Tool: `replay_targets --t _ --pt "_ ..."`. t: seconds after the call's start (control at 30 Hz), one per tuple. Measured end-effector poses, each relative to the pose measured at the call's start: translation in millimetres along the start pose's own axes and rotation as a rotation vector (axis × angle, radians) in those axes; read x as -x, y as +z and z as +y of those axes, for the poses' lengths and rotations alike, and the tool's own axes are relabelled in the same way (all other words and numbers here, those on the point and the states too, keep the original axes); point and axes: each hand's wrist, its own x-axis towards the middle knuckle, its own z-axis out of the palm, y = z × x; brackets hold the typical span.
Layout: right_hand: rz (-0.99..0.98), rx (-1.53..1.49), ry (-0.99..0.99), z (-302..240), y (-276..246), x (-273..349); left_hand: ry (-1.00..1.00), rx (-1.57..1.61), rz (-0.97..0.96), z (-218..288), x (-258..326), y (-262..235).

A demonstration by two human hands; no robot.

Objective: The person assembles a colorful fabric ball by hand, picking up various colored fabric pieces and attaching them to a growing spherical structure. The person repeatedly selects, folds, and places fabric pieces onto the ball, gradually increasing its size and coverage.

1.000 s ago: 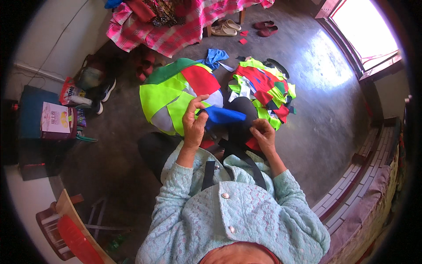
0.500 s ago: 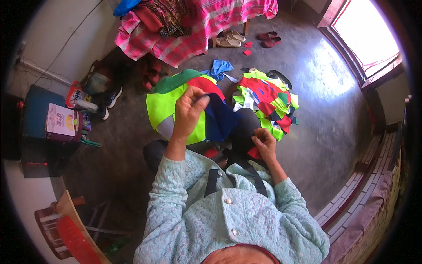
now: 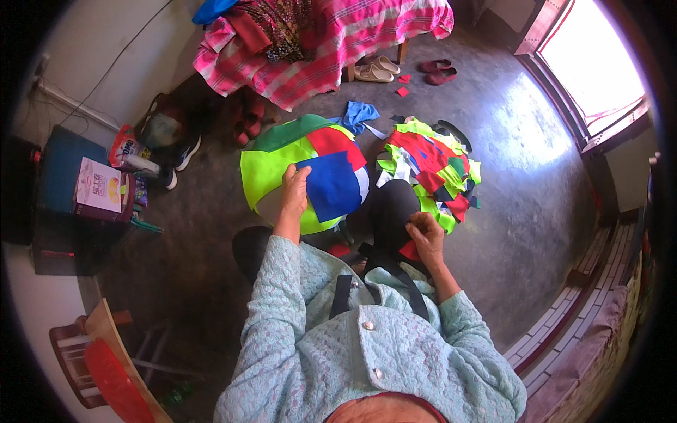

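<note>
My left hand (image 3: 295,194) pinches the left edge of a square blue cloth piece (image 3: 335,185). The piece lies flat over a round patchwork of fabric (image 3: 271,166) in neon yellow, green, red and grey, in front of my left knee. By my right knee, my right hand (image 3: 427,236) is closed with thumb and fingers together; whatever it may hold is too small to make out. A red scrap (image 3: 410,250) shows just under that hand. Beyond the knee sits a heap of coloured fabric scraps (image 3: 427,158).
A blue cloth (image 3: 358,115) lies on the floor past the patchwork. Farther off are pale shoes (image 3: 377,70), dark red shoes (image 3: 437,72) and a pink checked cover (image 3: 338,42). At left stands a dark cabinet with a box (image 3: 99,185); a wooden chair (image 3: 74,363) is nearer.
The blue cloth piece, held up and folded before, now lies spread on the patchwork. My left hand has moved down with it. My right hand stays nearly in place.
</note>
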Motion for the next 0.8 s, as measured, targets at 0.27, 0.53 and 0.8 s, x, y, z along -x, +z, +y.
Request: replay_targets --t 0.27,0.53,0.8 --pt "0.001 -0.056 0.030 0.3 -0.9 0.8 -0.019 0.407 -0.254 60.7 31.9 59.9" --pt "0.017 -0.029 0.006 4.6 0.3 1.2 -0.141 0.380 0.031 -5.1 12.0 2.8" --pt "0.002 -0.059 0.030 1.6 -0.4 0.2 -0.126 0.118 0.194 -0.8 20.6 7.0"
